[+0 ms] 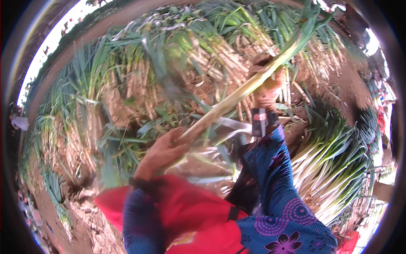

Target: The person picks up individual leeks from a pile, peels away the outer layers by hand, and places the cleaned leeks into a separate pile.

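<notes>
One long leek (237, 94) slants across the middle, its pale root end low on the left and its green leaves high on the right. My right hand (267, 86) is closed round the upper stalk, below where the leaves fan out. At the root end my left hand (164, 153) has its fingers closed about the stalk; the hand is slightly blurred. Loose torn green leaves (158, 116) lie beneath the stalk between my hands, partly smeared by motion.
Bundled leeks (135, 72) with soil-stained stalks line the ground in an arc ahead and to the left. On the right lies a heap of cleaner white-stalked leeks (327, 169). A red apron (186, 211) covers my lap. Bare brown soil (357, 78) shows at the far right.
</notes>
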A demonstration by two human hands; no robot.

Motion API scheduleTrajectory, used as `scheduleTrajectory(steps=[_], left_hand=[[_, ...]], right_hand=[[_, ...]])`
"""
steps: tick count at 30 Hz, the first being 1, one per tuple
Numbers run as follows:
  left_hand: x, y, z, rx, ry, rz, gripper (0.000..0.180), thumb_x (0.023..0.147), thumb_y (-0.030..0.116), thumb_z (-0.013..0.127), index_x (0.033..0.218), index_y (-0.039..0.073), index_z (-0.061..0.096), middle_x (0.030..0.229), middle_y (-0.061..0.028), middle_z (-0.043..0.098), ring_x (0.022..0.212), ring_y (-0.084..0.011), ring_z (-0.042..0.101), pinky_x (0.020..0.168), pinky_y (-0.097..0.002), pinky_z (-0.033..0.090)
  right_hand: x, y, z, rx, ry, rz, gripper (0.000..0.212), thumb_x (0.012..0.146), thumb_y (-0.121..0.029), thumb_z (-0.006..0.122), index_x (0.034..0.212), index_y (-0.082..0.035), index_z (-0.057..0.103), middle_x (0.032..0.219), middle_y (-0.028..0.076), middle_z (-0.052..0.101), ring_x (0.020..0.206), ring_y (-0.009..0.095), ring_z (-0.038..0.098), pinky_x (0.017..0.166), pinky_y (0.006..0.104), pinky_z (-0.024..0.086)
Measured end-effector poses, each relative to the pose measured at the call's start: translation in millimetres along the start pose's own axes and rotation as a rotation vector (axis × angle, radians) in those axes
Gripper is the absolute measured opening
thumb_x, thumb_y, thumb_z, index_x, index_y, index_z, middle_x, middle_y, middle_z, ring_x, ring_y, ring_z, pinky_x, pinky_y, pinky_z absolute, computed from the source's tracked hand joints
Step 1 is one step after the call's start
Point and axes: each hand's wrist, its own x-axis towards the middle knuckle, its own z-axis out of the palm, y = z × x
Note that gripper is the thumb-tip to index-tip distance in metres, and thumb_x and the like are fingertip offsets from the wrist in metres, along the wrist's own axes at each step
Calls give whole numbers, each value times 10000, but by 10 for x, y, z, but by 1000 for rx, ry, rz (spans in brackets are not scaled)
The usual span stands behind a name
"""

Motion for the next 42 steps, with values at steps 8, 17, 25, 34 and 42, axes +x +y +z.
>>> scheduleTrajectory(steps=[8,17,25,34,42], left_hand=[[-623,-239,-264,241,-19,-96,409,870,189,603,1228,11,516,984,-6,583,880,-88,524,788,-246,439],[-940,-525,195,212,263,117,278,878,171,579,1098,2,574,834,29,561,770,-62,497,681,-224,434],[-1154,-982,38,400,369,64,190,888,172,590,1010,27,584,769,69,507,655,-21,425,563,-183,365],[-1447,-722,297,-28,282,57,248,923,271,548,1017,49,607,715,73,459,606,-34,400,517,-211,330],[-1611,-749,298,-188,235,152,250,902,310,606,988,76,587,703,101,443,624,-5,376,526,-189,309]], right_hand=[[48,185,-204,0,-27,50,377,772,-200,694,1055,27,591,1053,159,585,930,245,556,742,343,491],[36,572,-526,-187,232,84,563,818,-454,577,1110,22,504,1100,181,540,944,283,566,761,385,506],[-25,826,-728,-218,347,184,439,904,-438,451,1098,-52,532,1054,155,582,1009,318,547,904,445,443],[-90,801,-919,-600,204,303,358,868,-365,534,1069,-71,576,931,99,640,838,280,619,784,442,494],[-71,1079,-709,-583,95,216,420,871,-335,598,1193,-74,528,1081,97,612,994,253,585,800,404,521]])
